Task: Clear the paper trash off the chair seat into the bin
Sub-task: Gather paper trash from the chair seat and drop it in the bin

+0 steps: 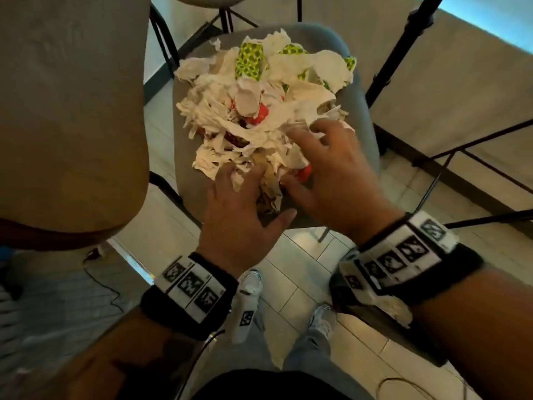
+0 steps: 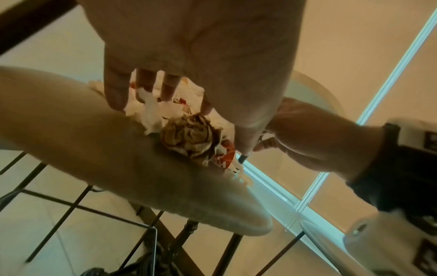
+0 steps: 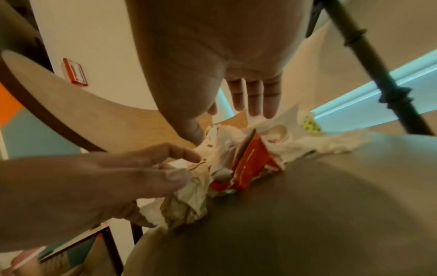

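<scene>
A heap of paper trash (image 1: 253,111) covers the grey chair seat (image 1: 360,125): white napkins, green-patterned wrappers (image 1: 249,62), red scraps and a crumpled brown ball (image 2: 191,138). My left hand (image 1: 245,183) lies at the near edge of the heap, its fingers straight and pushed into the napkins beside the brown ball. My right hand (image 1: 317,145) is spread over the heap's right side, fingertips (image 3: 250,97) just above the white paper and the red wrapper (image 3: 253,160). Neither hand grips anything. I cannot make out a bin in any view.
A wooden tabletop (image 1: 72,111) stands close on the left of the chair. Black metal legs (image 1: 403,53) and bars cross the right side. Another seat (image 1: 202,1) is behind. My white shoes (image 1: 248,298) stand on the tiled floor below, with a cable (image 1: 101,284) at the left.
</scene>
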Available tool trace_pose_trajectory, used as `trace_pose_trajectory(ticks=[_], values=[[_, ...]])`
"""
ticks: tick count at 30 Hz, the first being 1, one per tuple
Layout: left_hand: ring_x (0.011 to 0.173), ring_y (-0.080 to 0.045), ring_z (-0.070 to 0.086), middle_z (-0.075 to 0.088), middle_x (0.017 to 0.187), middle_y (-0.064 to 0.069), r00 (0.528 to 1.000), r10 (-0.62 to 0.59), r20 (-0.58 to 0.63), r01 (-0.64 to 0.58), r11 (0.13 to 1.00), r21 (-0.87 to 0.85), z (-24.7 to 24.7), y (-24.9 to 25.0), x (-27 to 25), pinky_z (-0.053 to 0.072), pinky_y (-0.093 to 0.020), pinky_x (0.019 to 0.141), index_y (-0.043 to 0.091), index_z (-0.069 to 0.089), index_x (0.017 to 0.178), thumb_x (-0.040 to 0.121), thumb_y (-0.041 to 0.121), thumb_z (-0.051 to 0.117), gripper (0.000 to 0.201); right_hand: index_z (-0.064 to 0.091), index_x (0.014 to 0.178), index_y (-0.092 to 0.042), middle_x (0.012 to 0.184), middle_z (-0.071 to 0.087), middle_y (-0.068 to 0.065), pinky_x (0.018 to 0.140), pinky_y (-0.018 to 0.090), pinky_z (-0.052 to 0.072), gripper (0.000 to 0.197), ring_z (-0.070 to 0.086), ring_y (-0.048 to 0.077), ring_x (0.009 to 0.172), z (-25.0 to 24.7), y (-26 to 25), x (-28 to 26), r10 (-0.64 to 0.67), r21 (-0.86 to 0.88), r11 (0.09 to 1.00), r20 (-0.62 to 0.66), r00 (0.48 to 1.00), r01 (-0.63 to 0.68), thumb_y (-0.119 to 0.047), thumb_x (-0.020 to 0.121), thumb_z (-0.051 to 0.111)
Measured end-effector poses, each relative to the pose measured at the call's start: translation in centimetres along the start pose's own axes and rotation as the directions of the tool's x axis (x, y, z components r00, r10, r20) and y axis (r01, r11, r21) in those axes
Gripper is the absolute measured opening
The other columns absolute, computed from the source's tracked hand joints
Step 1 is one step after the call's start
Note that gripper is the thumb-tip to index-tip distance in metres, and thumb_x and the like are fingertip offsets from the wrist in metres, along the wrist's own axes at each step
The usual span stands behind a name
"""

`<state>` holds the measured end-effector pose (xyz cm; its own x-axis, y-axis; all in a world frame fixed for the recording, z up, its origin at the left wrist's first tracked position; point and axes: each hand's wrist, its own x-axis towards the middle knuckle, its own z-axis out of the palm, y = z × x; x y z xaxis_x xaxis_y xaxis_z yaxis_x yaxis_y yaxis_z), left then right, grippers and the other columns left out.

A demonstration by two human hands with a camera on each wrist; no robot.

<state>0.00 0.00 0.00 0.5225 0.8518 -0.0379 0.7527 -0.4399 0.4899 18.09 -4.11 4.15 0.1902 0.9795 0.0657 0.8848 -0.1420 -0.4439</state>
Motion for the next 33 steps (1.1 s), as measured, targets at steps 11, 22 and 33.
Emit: trace_pose_trajectory(ticks=[11, 22, 33], values=[[0.113, -0.028, 0.051, 0.055, 0.125, -0.01, 0.999, -0.034, -0.011, 0.033, 0.993, -0.112, 0.1, -1.8, 2.1, 0.048, -0.041, 0.094, 0.023, 0.048, 0.137, 0.087, 0.029, 0.063, 0.053, 0.061, 0.132, -0.019, 0.148, 0.044, 0.024, 0.093, 0.051, 0.052, 0.049, 0.041, 0.047, 0.132, 3.5, 0.1, 1.2, -0.015, -0.16, 0.987, 0.112, 0.994, 0.033, -0.031, 0.085, 0.071], [0.122, -0.019, 0.051, 0.055, 0.132, -0.005, 0.993, 0.052, -0.11, -0.086, 0.942, -0.325, -1.4, -1.4, 0.0, 0.048, -0.039, 0.103, 0.012, 0.05, 0.136, 0.093, 0.023, 0.067, 0.048, 0.071, 0.113, -0.012, 0.137, 0.051, 0.025, 0.087, 0.05, 0.059, 0.032, 0.053, 0.04, 0.123, 2.8, 1.2, -0.6, -0.118, 0.032, 0.992, -0.061, 0.991, 0.12, -0.026, 0.085, 0.063], [0.123, -0.02, 0.054, 0.054, 0.132, -0.006, 0.99, 0.077, -0.117, -0.119, 0.9, -0.42, -2.2, -1.7, -0.8, 0.052, -0.043, 0.098, 0.016, 0.045, 0.138, 0.095, 0.023, 0.067, 0.049, 0.066, 0.101, -0.013, 0.133, 0.049, 0.017, 0.092, 0.037, 0.054, 0.034, 0.047, 0.03, 0.122, 3.7, 1.3, -1.2, 0.043, 0.111, 0.993, -0.168, 0.985, -0.024, -0.035, 0.079, 0.078]])
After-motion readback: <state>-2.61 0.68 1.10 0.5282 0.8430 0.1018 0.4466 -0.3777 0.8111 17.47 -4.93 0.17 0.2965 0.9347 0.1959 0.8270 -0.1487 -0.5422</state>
